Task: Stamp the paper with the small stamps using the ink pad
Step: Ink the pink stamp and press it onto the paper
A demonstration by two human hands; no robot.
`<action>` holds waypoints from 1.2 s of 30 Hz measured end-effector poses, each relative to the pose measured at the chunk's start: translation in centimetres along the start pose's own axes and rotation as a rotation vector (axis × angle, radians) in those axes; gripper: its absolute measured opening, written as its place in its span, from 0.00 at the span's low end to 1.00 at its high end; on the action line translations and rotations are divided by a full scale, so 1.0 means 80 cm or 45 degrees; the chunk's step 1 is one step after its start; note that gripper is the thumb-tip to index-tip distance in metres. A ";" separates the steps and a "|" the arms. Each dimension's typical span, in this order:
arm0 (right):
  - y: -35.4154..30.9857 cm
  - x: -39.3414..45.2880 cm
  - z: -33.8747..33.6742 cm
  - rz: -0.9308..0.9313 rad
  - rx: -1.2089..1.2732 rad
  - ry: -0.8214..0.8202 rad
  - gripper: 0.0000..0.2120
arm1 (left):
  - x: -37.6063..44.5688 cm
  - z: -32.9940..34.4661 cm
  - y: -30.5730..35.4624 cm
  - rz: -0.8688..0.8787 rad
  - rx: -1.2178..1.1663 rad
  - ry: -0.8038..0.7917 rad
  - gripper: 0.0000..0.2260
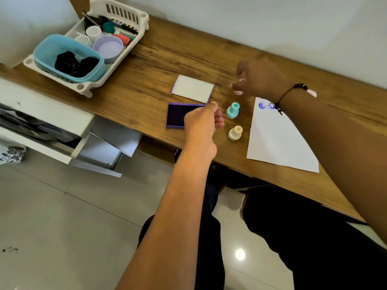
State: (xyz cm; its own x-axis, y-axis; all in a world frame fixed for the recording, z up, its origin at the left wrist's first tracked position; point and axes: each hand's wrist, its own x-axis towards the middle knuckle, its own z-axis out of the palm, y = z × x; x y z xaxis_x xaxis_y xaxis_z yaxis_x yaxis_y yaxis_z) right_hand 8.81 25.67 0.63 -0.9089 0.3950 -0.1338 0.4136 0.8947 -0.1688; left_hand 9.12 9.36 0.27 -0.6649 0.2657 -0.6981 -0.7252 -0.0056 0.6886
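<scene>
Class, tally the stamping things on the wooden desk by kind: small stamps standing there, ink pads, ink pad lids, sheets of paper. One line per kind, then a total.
Small stamps: 2, the teal stamp and the cream stamp
Ink pad: 1
Ink pad lid: 1
Sheet of paper: 1
Total: 5

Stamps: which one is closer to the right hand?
The teal stamp; it stands just below the right hand. The cream stamp stands nearer the desk's front edge.

Both forearms are bare — no sleeves. A thin black cord bracelet (288, 95) circles the right wrist, with a dark bead and a knot; dark trousers (293, 237) cover the legs.
</scene>
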 end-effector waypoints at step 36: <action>-0.124 -0.036 0.040 -0.544 0.039 -0.065 0.09 | 0.005 -0.069 0.001 -0.275 -0.672 0.255 0.01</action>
State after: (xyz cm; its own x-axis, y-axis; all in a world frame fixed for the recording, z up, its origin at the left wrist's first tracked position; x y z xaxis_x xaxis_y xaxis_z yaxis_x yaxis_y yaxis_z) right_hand 7.48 14.96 -0.40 -0.9954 -0.0213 -0.0933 0.0025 0.9687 -0.2482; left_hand 7.78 4.14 -1.04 -0.4765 0.1278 -0.8698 -0.8042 -0.4631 0.3725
